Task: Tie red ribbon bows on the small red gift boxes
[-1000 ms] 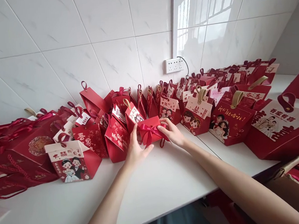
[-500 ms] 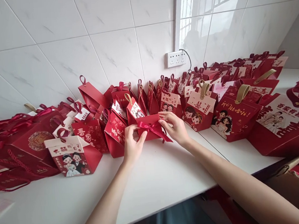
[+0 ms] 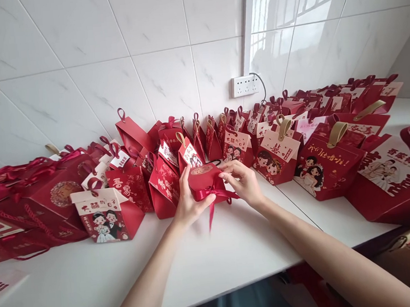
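Between my two hands is a small red gift box [image 3: 205, 178] with a gold emblem on top. A dark red ribbon bow [image 3: 213, 191] crosses its near side, one tail hanging down. My left hand [image 3: 190, 204] grips the box's left side, thumb pressed near the bow and fingers behind. On the right edge, my right hand [image 3: 241, 181] has its fingertips pinched at the box's upper right corner. Just behind stands a red favour box [image 3: 190, 152] with a gold loop, and a red box with gold characters [image 3: 165, 185] is close to my left fingers.
A bride-and-groom box [image 3: 107, 222] stands at left, beside stacked red boxes [image 3: 52, 203]. Rows of favour boxes, including one with a gold handle [image 3: 324, 163], fill the right. A power strip [image 3: 245, 86] is on the tiled wall. An open carton [image 3: 408, 260] sits below the counter edge.
The gift box has tipped so its emblem-bearing top now shows. My left hand has shifted from pinching the bow to gripping the side. The view has moved slightly.
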The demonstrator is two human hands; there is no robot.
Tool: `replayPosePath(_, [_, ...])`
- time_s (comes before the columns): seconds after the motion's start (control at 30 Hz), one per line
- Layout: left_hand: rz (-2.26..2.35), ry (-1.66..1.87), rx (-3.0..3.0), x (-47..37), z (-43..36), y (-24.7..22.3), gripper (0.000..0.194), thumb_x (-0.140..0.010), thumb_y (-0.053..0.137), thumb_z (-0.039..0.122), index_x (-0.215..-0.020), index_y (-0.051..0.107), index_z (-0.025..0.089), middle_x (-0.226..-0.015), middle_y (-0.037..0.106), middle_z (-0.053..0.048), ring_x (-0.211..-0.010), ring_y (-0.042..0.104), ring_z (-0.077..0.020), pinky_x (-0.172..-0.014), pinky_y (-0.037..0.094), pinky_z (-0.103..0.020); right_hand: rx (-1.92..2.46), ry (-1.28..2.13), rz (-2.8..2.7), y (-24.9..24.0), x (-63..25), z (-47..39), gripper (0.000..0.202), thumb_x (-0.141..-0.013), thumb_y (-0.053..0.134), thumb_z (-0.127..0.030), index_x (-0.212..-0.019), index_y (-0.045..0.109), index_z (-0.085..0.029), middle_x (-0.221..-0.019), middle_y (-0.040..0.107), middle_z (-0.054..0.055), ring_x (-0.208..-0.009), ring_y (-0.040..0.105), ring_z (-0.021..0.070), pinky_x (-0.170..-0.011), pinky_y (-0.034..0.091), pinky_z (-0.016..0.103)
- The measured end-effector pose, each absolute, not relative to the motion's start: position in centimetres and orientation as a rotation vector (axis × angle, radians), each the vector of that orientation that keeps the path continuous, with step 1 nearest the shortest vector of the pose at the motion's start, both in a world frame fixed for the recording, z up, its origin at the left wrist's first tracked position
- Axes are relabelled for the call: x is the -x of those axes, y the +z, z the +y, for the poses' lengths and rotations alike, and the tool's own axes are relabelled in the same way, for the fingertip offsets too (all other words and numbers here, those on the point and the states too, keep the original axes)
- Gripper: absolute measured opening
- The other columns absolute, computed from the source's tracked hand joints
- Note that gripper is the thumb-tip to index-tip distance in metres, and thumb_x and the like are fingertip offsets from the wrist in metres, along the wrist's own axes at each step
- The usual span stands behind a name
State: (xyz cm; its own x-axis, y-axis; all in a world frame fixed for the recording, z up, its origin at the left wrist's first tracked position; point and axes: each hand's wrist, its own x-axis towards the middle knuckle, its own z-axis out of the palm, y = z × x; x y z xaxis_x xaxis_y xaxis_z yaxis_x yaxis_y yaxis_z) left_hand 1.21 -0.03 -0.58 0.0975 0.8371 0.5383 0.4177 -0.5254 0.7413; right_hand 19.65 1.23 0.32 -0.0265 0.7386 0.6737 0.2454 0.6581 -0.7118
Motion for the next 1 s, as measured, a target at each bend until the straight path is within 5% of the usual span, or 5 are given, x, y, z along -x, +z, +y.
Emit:
replayPosePath(0.13, [1.223,1.362,-1.942,-1.2,-0.1,-0.4,0.102,-0.065,0.072,0.05,-0.145,0.014,0.025,-0.147,0.025,-0.015,-0.138,0.027,-0.0317,-0.111,0.027,-0.049,0.823,0.5,-1.549,0.3,-19.5,1.2,0.029,-0.082,0.061,-0.047,-0.071,0.065,-0.021,-0.087,0.065,0.006,-0.081,0.061,0.0181,-0.06,0.05,0.028])
replayPosePath(0.37, [1.267,1.417,-1.99,-1.1,0.2,-0.8,0.109,-0.063,0.074,0.043,-0.146,0.004,0.028,-0.131,0.041,-0.011,-0.125,0.042,-0.0285,-0.104,0.035,-0.047,0.787,0.539,-1.512,0.3,-19.3,1.3,0.028,-0.079,0.065,-0.045,-0.067,0.065,-0.019,-0.079,0.064,0.004,-0.073,0.06,0.0155,-0.058,0.048,0.027])
replayPosePath(0.57, [1.286,1.446,-1.783,-1.5,0.1,-0.8,0.102,-0.058,0.078,0.041,-0.141,0.021,0.026,-0.144,0.029,-0.013,-0.135,0.032,-0.0315,-0.109,0.03,-0.047,0.795,0.654,-1.471,0.1,-19.1,1.4,0.026,-0.078,0.065,-0.045,-0.071,0.065,-0.019,-0.079,0.064,0.004,-0.071,0.059,0.0147,-0.059,0.049,0.027])
replayPosePath(0.77, [1.411,1.491,-1.389,-2.2,-0.3,0.6,0.071,-0.06,0.076,0.035,-0.119,0.04,0.02,-0.116,0.055,-0.009,-0.109,0.057,-0.0248,-0.095,0.045,-0.04,0.796,0.419,-1.475,0.2,-19.1,0.9,0.025,-0.088,0.051,-0.044,-0.086,0.058,-0.02,-0.097,0.059,0.007,-0.093,0.057,0.0184,-0.077,0.049,0.032])
replayPosePath(1.0, [1.441,1.626,-1.221,-2.3,-0.2,1.3,0.054,-0.062,0.076,0.032,-0.103,0.043,0.02,-0.1,0.061,-0.006,-0.096,0.062,-0.0212,-0.087,0.048,-0.036,0.798,0.486,-2.071,0.2,-18.5,-1.0,0.046,-0.091,0.039,-0.044,-0.051,0.04,-0.02,-0.045,0.042,-0.003,-0.042,0.035,0.0075,-0.047,0.031,0.024])
